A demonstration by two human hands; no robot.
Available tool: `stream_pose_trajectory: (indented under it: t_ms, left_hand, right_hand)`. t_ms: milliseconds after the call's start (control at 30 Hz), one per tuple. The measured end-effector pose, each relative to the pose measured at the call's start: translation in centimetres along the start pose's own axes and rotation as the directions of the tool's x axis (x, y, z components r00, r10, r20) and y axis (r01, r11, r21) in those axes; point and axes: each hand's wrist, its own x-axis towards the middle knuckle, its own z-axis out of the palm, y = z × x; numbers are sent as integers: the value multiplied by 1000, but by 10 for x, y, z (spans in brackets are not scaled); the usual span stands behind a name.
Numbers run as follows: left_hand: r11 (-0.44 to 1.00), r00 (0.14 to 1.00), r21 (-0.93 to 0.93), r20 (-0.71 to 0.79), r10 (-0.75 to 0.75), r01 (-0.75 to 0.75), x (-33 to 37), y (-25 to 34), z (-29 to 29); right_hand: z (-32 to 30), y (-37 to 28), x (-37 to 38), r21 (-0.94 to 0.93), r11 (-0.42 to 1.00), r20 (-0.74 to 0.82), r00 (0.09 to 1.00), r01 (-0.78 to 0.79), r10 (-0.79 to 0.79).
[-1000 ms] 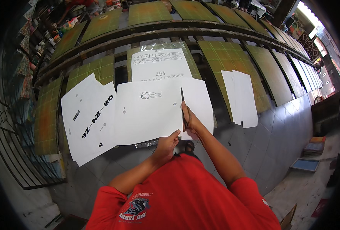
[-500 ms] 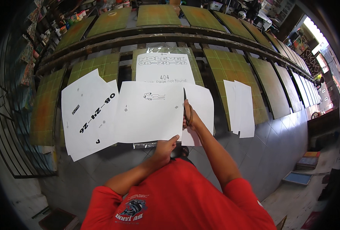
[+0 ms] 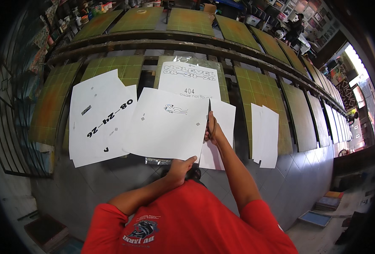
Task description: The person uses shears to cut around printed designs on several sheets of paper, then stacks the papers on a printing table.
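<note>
My left hand pinches the near right corner of a white paper sheet printed with a small line drawing and small marks. Closed around the handles of a pair of scissors, my right hand is at the sheet's right edge. The dark blades point away from me along that edge; whether they are parted I cannot make out. Beneath my right hand and forearm lies another white sheet. A sheet with outlined lettering lies behind, partly covered. At left, other sheets carry bold black print.
Olive-green boards with grid lines rest in rows on dark rails. Two narrow white paper pieces lie on a board at right. A metal grille stands at left. Far right, a person stands in the background.
The view has turned slightly, so the boards and papers sit differently in the picture. Both hands keep their hold on the sheet and the scissors, with little movement relative to the paper.
</note>
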Motion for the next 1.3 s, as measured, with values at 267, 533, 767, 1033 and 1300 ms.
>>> stream_pose_trajectory:
  t_ms: [267, 533, 767, 1033, 1300]
  left_hand:
    - [996, 997, -49, -12, 75, -76, -11, 9, 6]
    - [757, 874, 492, 17, 486, -431, -15, 26, -54]
    - [955, 865, 78, -409, 291, -285, -55, 37, -149]
    - [898, 715, -25, -614, 334, -440, -107, 56, -304]
    - [800, 419, 136, -794, 440, -584, -112, 83, -350]
  right_hand:
    - [0, -19, 12, 93, 996, 45, 999, 13, -17]
    - [-20, -23, -8, -214, 954, -128, 962, 209, -239]
    - [-87, 9, -93, -749, 649, -527, 717, -137, -457]
    - [-91, 48, -91, -692, 710, -580, 686, -130, -440]
    - [-105, 60, -72, -681, 732, -561, 650, -10, -513]
